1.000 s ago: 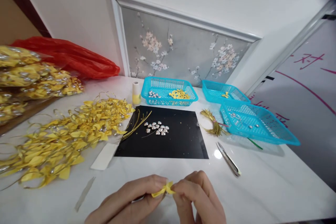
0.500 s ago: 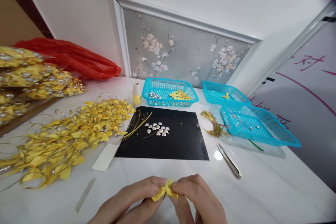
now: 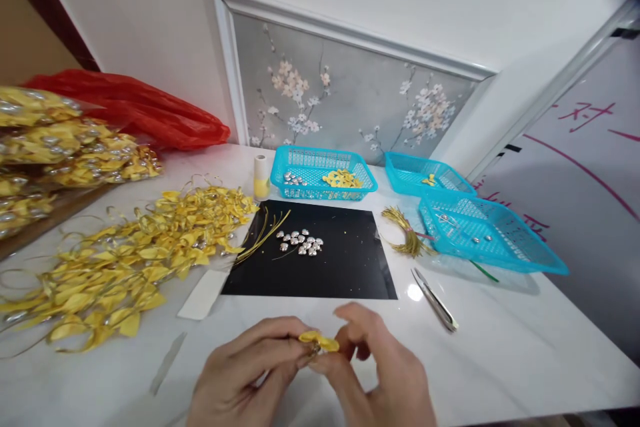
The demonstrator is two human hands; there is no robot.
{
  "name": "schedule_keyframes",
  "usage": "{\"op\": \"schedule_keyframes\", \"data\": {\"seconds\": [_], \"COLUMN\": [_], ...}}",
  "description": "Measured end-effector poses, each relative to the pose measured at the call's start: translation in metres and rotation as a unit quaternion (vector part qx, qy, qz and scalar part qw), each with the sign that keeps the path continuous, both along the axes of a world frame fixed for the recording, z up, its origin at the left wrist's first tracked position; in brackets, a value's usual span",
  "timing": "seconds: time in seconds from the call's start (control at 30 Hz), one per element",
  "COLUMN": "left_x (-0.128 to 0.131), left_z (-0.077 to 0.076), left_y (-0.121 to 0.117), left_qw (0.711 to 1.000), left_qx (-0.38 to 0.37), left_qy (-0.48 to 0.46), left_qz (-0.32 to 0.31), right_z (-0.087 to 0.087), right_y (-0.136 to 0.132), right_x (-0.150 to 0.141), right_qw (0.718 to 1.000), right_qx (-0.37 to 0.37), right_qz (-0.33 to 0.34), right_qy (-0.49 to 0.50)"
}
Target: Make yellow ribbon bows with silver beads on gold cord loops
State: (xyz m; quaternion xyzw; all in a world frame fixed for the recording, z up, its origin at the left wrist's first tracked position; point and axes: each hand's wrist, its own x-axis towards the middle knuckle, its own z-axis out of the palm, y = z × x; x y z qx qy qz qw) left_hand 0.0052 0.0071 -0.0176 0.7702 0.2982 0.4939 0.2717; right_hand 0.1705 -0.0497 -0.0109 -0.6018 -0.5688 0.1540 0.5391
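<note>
Low in the middle, a small yellow ribbon bow (image 3: 320, 340) is held just above the white table, with something shiny beneath its centre. My left hand (image 3: 255, 360) pinches it from the left between thumb and fingers. On the other side, my right hand (image 3: 383, 363) has its thumb under the bow and a curled finger at the right end; its index finger is lifted off. Beyond the hands lies a black mat (image 3: 330, 277) carrying silver heart-shaped beads (image 3: 303, 241) and gold wires (image 3: 265, 237).
Finished yellow ribbon strands (image 3: 130, 267) spread over the left side. Blue baskets (image 3: 324, 193) stand at the back, others (image 3: 495, 230) at right. Tweezers (image 3: 434, 300) and a gold wire bundle (image 3: 407, 233) lie right of the mat. A thread spool (image 3: 261, 177) stands behind it.
Both hands have risen slightly and turned the bow, so its shiny underside shows. My right index finger has lifted from the ribbon.
</note>
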Motion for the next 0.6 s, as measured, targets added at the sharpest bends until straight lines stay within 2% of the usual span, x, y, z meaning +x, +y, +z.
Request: {"op": "schedule_keyframes", "data": {"seconds": [0.07,0.13,0.23,0.3,0.47,0.53,0.6], "left_x": [0.004,0.007,0.01,0.01,0.008,0.008,0.008], "left_z": [0.004,0.009,0.013,0.013,0.008,0.006,0.004], "left_y": [0.0,-0.001,0.0,0.001,0.0,-0.001,-0.001], "left_qw": [0.999,0.997,0.991,0.985,0.966,0.956,0.945], "left_qx": [-0.034,-0.057,-0.092,-0.121,-0.195,-0.232,-0.271], "left_qy": [-0.032,-0.047,-0.057,-0.064,-0.074,-0.073,-0.088], "left_qz": [-0.006,-0.03,-0.073,-0.11,-0.156,-0.163,-0.159], "right_z": [0.007,0.014,0.015,0.01,0.002,0.004,0.005], "right_y": [0.008,0.017,0.028,0.031,0.032,0.034,0.037], "right_x": [0.017,0.029,0.034,0.03,0.023,0.02,0.016], "right_qw": [0.993,0.975,0.919,0.872,0.798,0.779,0.775], "right_qx": [-0.038,-0.113,-0.239,-0.283,-0.317,-0.313,-0.291], "right_qz": [0.096,0.171,0.259,0.305,0.346,0.334,0.297], "right_qy": [0.048,0.085,0.178,0.257,0.379,0.429,0.476]}}
